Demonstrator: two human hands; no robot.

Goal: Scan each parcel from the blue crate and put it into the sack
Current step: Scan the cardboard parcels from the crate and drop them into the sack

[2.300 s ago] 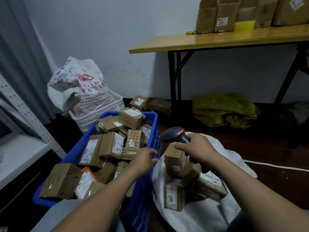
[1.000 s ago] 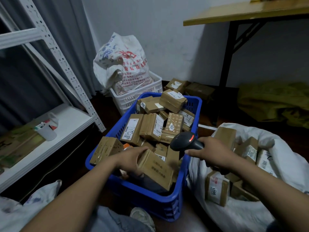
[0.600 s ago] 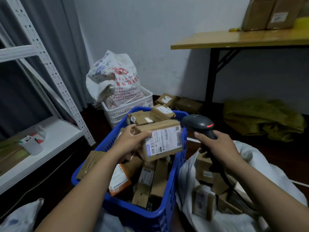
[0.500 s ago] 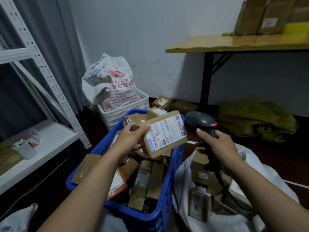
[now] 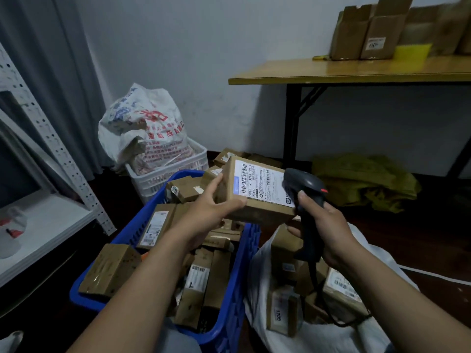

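Blue plastic crate (image 5: pixel 244 253) lower left, full of brown cardboard parcels. Left hand (image 5: pixel 206 210) grips brown cardboard parcel with white label (image 5: pixel 257 192) above crate: thumb on near edge, fingers curled behind far side. Black handheld scanner (image 5: pixel 304 197) just right of label, clamped in right hand (image 5: pixel 328 233). White woven sack (image 5: pixel 318 337) lower right, parcels inside.

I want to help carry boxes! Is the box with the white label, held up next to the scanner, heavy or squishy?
Probably light: the left hand holds the parcel up alone, by one end. Likely stiff, since its cardboard edges look straight under that grip. Flat sides suggest it won't roll.
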